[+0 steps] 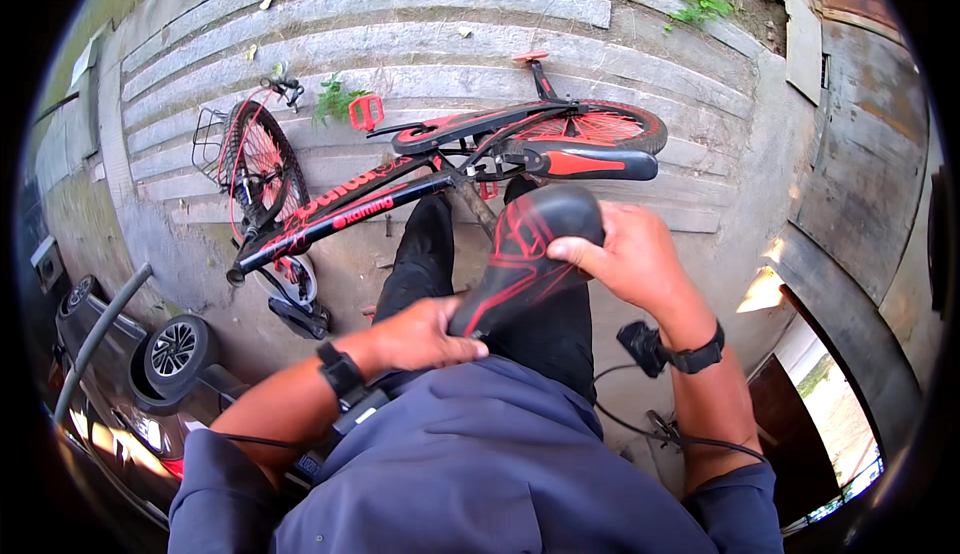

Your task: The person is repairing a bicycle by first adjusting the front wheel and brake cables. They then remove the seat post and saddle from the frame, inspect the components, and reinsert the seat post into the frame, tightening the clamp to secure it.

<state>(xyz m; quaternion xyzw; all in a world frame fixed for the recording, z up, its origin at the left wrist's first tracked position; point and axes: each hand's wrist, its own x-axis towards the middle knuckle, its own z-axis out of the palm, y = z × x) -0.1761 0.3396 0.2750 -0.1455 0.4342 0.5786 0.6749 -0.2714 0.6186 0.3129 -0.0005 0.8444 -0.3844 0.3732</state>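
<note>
A black bicycle saddle [515, 279] with red line patterns is held in front of my lap, tilted, between both hands. My left hand [430, 336] grips its near left end. At its far right end, my right hand [635, 254] has the thumb on top, with the other fingers mostly hidden underneath. Just beyond lies a black and red bicycle frame [355, 212] on its side. A bare grey tube [474, 208] runs from the frame toward the saddle; the saddle hides its end, so I cannot tell whether the two are joined.
The bicycle's front wheel [262, 159] and wire basket [210, 144] lie left, its rear wheel [610, 126] right. A red pedal [367, 112] sticks up. Grey strips [430, 46] cross the ground. A car [105, 349] and curved pole [105, 339] are left; metal panels [865, 144] line the right.
</note>
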